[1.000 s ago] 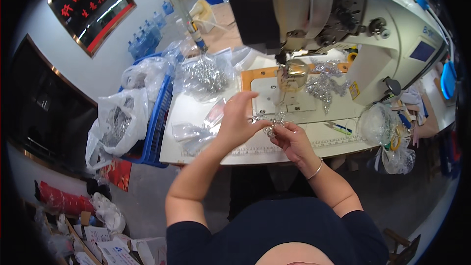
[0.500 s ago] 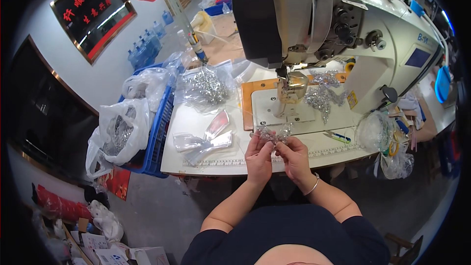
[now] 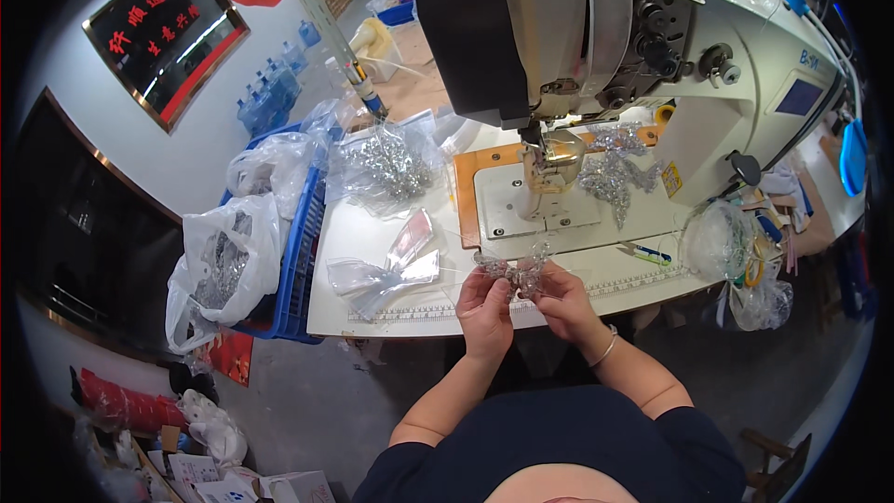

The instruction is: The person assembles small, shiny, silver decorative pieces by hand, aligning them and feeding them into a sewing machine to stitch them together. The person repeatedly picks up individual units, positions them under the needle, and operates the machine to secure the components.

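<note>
While left fingers [image 3: 500,292] and right fingers [image 3: 559,287] pinch it, the silvery piece [image 3: 514,272] lies lengthwise left-to-right.

A pale wall [image 3: 186,166] bears a dark framed sign [image 3: 168,42] (red-lettered); the floor [image 3: 303,401] is grey.
</note>
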Action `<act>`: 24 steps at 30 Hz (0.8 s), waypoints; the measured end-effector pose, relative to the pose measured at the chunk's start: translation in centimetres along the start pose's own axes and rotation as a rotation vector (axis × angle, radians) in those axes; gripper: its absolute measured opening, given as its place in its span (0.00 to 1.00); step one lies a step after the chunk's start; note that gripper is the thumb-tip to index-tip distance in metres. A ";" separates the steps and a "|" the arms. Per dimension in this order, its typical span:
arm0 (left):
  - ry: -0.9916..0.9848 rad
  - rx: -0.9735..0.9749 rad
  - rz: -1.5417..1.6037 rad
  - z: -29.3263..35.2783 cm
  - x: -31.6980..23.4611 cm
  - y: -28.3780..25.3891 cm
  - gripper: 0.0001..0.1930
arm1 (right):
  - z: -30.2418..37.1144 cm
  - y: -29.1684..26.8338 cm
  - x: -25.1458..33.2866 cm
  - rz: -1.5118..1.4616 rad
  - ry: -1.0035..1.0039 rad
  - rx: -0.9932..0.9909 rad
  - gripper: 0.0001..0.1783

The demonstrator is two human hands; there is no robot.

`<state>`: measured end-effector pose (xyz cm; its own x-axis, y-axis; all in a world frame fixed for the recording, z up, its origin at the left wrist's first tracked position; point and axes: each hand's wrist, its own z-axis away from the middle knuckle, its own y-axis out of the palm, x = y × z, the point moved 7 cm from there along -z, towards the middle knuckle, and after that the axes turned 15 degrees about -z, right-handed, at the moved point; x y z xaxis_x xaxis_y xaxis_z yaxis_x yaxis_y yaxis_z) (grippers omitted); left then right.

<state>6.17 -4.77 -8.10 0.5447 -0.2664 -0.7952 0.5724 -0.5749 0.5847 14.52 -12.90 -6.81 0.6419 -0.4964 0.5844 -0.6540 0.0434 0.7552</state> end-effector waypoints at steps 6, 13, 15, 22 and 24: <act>0.021 -0.040 -0.129 0.0 0.2 -0.4 0.16 | 0.8 0.1 1.7 -0.305 0.220 0.067 0.34; -0.149 -0.102 -0.089 1.0 2.2 -0.5 0.20 | 0.9 -3.2 1.2 0.074 0.009 -0.484 0.08; -0.167 -0.074 -0.029 1.3 2.1 0.0 0.20 | 1.0 -3.4 1.1 0.091 0.007 -0.474 0.08; -0.210 -0.028 0.017 1.6 1.8 0.0 0.21 | 1.0 -3.3 1.3 0.134 0.035 -0.508 0.08; -0.217 -0.035 -0.011 1.6 2.1 -0.3 0.21 | 1.1 -3.4 1.2 0.149 0.030 -0.510 0.08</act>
<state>6.16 -6.38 -10.23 0.3958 -0.4221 -0.8156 0.6006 -0.5529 0.5776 17.06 -14.58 -9.05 0.5729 -0.4280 0.6991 -0.4661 0.5315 0.7073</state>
